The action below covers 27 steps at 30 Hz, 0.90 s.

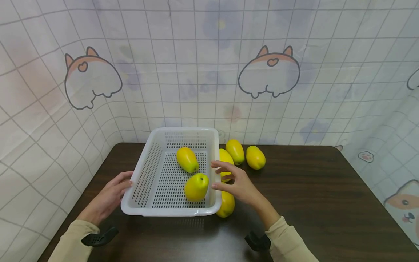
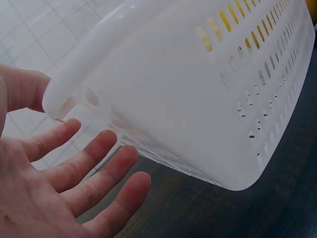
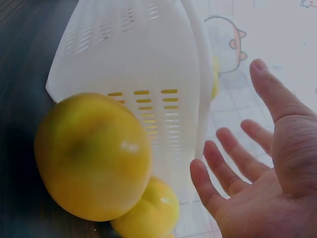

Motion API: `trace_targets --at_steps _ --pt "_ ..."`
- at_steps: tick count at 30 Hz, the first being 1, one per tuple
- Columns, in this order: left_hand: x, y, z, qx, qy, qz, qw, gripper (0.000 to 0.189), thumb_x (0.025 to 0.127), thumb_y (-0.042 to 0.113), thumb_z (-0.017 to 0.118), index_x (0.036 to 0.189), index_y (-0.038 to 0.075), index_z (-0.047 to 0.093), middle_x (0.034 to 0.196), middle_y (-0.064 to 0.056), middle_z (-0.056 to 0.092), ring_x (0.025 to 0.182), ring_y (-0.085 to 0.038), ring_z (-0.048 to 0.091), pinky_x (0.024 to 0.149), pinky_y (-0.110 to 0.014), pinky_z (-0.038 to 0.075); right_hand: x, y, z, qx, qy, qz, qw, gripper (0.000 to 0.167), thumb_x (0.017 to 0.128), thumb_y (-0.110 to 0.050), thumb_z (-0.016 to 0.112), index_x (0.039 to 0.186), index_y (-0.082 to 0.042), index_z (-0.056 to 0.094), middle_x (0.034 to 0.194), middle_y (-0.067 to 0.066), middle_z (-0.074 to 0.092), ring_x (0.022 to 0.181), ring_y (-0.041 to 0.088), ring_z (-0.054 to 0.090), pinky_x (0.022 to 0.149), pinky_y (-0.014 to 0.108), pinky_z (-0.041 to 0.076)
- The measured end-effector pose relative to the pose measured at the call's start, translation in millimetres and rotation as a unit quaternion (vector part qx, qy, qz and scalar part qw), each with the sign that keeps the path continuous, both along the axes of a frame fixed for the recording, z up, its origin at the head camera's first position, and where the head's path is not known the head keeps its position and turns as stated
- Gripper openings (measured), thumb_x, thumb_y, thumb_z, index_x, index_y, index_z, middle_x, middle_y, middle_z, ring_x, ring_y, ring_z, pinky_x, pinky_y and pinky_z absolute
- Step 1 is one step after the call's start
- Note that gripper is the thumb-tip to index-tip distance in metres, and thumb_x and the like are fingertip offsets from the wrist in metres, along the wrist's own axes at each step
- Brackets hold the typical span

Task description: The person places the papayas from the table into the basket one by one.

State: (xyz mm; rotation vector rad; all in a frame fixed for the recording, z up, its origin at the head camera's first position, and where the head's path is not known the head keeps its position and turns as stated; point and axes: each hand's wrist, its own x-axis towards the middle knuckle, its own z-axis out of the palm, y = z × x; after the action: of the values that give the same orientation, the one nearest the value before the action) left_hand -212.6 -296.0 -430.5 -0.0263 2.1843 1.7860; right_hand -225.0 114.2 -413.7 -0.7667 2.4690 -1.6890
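A white plastic basket point(image 1: 160, 212) with slotted walls is on the left part of the table. Inside it lie two oval yellow fruits with greenish ends, one farther back point(image 1: 187, 160) and one nearer the front point(image 1: 196, 187). At the left rim, my left hand point(image 1: 109, 196) pinches the edge, thumb over the rim and fingers spread below it in the left wrist view. My right hand point(image 1: 240, 183) is by the right rim, fingers apart and holding nothing. Below it, a yellow fruit point(image 3: 94, 156) stands close to the basket's outer wall.
Several more yellow fruits are outside the basket on its right, including one at the back point(image 1: 235, 151) and one farther right point(image 1: 255, 157). The dark wooden table point(image 1: 314, 196) reaches back to a grid-patterned cloth point(image 1: 203, 83), which also hangs at both sides.
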Motion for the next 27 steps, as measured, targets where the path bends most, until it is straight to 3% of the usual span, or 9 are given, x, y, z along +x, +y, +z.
trace_targets --at_steps 27 --pt "-1.1 -1.1 -0.9 -0.002 0.001 -0.005 1.0000 0.056 0.100 0.040 0.048 0.146 0.016 0.027 0.124 0.006 0.053 0.109 -0.010 0.059 0.091 -0.039 0.048 7.3 20.6 -1.0 0.023 0.021 -0.040 0.9987 0.056 0.085 -0.024 0.073 0.136 -0.014 0.052 0.134 0.007 0.057 0.116 0.034 0.055 0.096 0.056 0.045"
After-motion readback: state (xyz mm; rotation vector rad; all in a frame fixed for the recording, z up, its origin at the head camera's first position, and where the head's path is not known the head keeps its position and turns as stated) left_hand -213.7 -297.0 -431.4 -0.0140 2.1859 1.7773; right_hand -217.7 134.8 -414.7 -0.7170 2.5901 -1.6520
